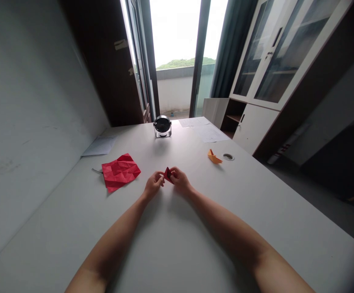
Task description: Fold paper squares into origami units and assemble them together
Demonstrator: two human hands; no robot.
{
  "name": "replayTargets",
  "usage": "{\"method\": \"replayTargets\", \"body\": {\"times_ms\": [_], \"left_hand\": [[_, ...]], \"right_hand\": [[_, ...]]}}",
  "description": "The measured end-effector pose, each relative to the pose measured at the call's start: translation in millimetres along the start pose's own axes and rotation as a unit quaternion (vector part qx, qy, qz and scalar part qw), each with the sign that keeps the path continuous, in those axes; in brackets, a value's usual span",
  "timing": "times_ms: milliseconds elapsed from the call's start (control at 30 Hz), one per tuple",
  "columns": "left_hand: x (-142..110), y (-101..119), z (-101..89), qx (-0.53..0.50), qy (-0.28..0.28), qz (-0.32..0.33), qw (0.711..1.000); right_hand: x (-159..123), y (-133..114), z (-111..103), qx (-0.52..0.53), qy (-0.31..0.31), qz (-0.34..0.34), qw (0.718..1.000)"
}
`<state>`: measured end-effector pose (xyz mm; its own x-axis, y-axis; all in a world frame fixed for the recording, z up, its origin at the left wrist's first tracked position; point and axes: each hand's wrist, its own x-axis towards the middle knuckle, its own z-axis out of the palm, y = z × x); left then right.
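Observation:
Between my two hands, low over the middle of the table, is a small piece of folded red paper [167,175]. My left hand [154,183] grips its left side with closed fingers. On the other side my right hand [179,179] is closed on the paper, with the thumb at its dark inner opening. Further left lies a creased sheet of red paper [121,172], opened out and wrinkled with fold lines. An orange folded paper boat [214,157] rests on the table to the right of my hands.
A round black-and-silver device [162,126] stands at the far side of the white table [177,244]. Near it lie white sheets [211,132], and another sheet [99,145] sits by the left wall. A ringed cable hole [228,156] is right of the boat.

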<state>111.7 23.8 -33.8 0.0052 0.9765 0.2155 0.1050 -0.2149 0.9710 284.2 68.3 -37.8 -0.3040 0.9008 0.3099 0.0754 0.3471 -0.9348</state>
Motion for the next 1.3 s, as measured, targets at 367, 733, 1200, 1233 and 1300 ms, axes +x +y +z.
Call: {"method": "replayTargets", "body": {"times_ms": [367,733,1200,1233,1300], "left_hand": [[-6,14,2.5,-0.031,-0.026,-0.004,0.999],[-2,17,-3.5,-0.093,0.02,0.002,0.996],[-12,27,1.7,0.088,0.087,0.064,0.99],[-13,27,1.9,0.103,0.09,0.066,0.988],[-13,28,1.9,0.118,0.094,0.069,0.986]], "right_hand": [[0,-8,-3,0.079,-0.005,0.009,0.997],[5,-19,-12,0.161,-0.065,0.036,0.984],[3,-3,-1,0.088,-0.12,0.04,0.988],[3,-1,0,0.075,-0.118,0.035,0.99],[3,2,0,0.057,-0.119,0.025,0.991]]}}
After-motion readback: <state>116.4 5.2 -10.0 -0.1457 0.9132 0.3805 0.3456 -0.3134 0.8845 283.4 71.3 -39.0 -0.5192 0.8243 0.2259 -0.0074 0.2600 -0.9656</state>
